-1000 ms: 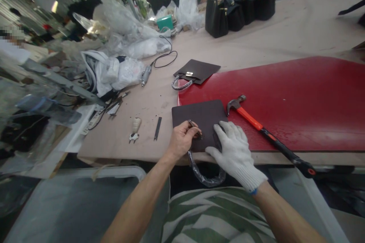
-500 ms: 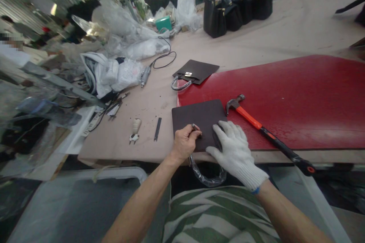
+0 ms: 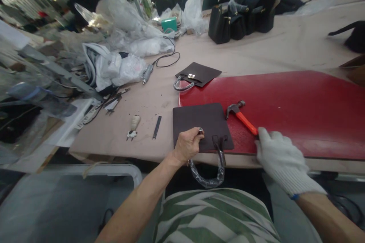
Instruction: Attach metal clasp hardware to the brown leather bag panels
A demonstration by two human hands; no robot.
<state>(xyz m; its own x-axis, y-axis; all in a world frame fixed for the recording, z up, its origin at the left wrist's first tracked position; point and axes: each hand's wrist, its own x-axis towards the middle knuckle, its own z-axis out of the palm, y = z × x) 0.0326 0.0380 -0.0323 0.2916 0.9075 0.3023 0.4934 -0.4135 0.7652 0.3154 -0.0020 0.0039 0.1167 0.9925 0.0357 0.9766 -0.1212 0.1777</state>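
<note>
A dark brown leather panel (image 3: 199,123) lies at the near edge of the red mat (image 3: 285,106), its plastic-wrapped handle (image 3: 209,176) hanging over the table edge. My bare left hand (image 3: 188,146) is closed on a small metal tool (image 3: 200,131) held upright against the panel. My gloved right hand (image 3: 278,159) wraps round the handle of the orange and black hammer (image 3: 242,115) lying on the mat, right of the panel.
A second brown panel (image 3: 199,73) with a clasp lies further back. Pliers (image 3: 132,127) and a thin dark strip (image 3: 156,127) sit left of me. Plastic bags (image 3: 119,70), a cable and black handbags (image 3: 239,24) crowd the far table. A grey bin (image 3: 71,197) stands below left.
My right hand left the leather panel and moved right onto the hammer's handle. My left hand stayed on the panel with the small tool.
</note>
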